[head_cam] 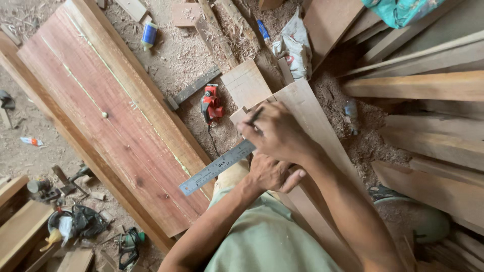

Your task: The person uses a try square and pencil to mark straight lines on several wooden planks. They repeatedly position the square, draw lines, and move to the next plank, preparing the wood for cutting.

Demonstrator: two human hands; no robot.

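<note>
My right hand (277,133) grips a dark pencil (254,117), its tip at the near end of a pale wooden plank (312,113). My left hand (269,174) presses a steel ruler (217,167) against that plank; the ruler sticks out to the left over my knee. The plank runs from centre down toward the lower right, partly hidden by my forearms.
A wide reddish board (111,121) lies diagonally at left. A red power tool (212,103) and its cord sit on the sawdust floor beside a square wood offcut (245,83). Stacked timber (428,85) fills the right side. Tools (75,221) lie at lower left.
</note>
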